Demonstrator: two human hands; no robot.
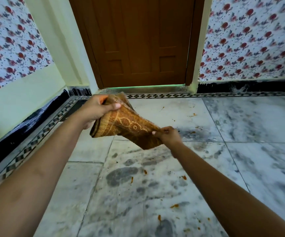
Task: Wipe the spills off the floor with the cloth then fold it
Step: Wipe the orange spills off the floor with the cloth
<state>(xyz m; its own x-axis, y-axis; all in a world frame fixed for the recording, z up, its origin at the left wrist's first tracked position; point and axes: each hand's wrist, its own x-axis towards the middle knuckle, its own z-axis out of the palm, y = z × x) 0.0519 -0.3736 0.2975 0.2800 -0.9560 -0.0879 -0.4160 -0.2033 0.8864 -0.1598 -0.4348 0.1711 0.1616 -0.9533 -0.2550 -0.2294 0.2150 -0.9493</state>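
A brown cloth [126,124] with an orange-yellow pattern hangs stretched in the air between both hands, above the marble floor [241,151]. My left hand [95,110] grips its upper bunched end. My right hand [168,135] pinches its lower corner. Orange spills [174,206] dot the floor below and ahead, with further orange spots [192,115] near the door side and a small orange spot [145,172] under the cloth.
A closed brown door [138,41] stands straight ahead over a dark threshold. Flowered wallpaper covers the walls left [9,45] and right [249,40]. A black skirting and a patterned tile border [40,129] run along the left wall.
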